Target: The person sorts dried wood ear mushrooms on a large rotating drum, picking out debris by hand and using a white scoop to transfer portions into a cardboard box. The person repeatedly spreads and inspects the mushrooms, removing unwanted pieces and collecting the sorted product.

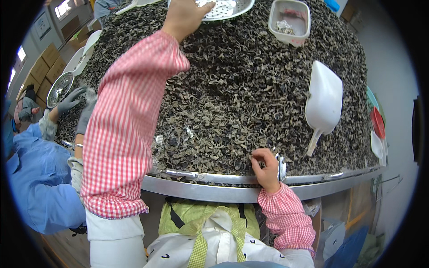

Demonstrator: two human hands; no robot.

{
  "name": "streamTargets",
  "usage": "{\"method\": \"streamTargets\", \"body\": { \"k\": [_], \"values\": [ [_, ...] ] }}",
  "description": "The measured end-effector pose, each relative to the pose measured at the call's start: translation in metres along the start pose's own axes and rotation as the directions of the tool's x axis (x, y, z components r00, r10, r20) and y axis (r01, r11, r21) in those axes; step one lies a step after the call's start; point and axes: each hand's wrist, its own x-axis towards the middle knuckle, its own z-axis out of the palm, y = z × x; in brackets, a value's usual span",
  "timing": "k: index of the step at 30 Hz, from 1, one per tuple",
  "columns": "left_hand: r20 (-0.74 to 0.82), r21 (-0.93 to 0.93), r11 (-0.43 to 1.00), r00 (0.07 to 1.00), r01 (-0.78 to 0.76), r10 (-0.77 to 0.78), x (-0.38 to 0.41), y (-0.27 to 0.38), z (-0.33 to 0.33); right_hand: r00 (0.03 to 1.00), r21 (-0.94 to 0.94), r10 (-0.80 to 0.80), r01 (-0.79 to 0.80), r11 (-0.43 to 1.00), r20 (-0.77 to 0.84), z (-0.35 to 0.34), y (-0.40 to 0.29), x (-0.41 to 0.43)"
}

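Note:
A thick layer of dried black fungus pieces (218,124) covers the mesh table before me. My left hand (184,16) reaches to the far side, at the near rim of a perforated metal basin (231,8). Its thumb lies over the basin, but the fingers run out of the top of the view, so a grip cannot be made out. Close to the front edge, my right hand (267,170) hovers over the fungus with fingers curled and thumb and forefinger tips together. Nothing shows between them. A shiny metal fitting (282,168) is beside that wrist.
A white plastic scoop (324,97) lies on the fungus at right, behind it a clear plastic tub (289,25) with scraps. The metal table rim (207,192) runs across my front. At left, a co-worker's gloved hand (70,100) is near a perforated ladle (60,89).

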Motion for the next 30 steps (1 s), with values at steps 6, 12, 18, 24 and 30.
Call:
{"method": "streamTargets", "body": {
  "k": [6, 12, 18, 24, 30],
  "values": [
    [0.43, -0.183, 0.938, 0.882, 0.295, -0.194, -0.075, -0.028, -0.008, 0.999, 0.036, 0.003, -0.002, 0.999, -0.047, -0.009, -0.001, 0.001],
    [0.902, -0.002, 0.986, 0.427, 0.166, -0.07, -0.212, 0.033, -0.022, 0.996, -0.007, -0.002, 0.002, 1.0, 0.086, -0.016, -0.002, 0.0],
    [0.94, 0.14, 0.987, 0.303, 0.073, -0.156, -0.273, 0.09, 0.008, 0.989, -0.014, 0.003, -0.001, 1.0, 0.151, -0.013, -0.005, 0.002],
    [0.912, -0.139, 0.952, 0.411, 0.273, 0.015, -0.245, 0.075, 0.044, 0.99, -0.002, 0.084, -0.084, 0.996, 0.111, -0.015, 0.0, 0.001],
    [0.843, 0.436, 0.871, 0.237, 0.227, -0.483, -0.25, 0.04, 0.061, 0.979, -0.031, 0.085, -0.081, 0.996, 0.185, -0.014, -0.001, 0.001]
  ]
}}
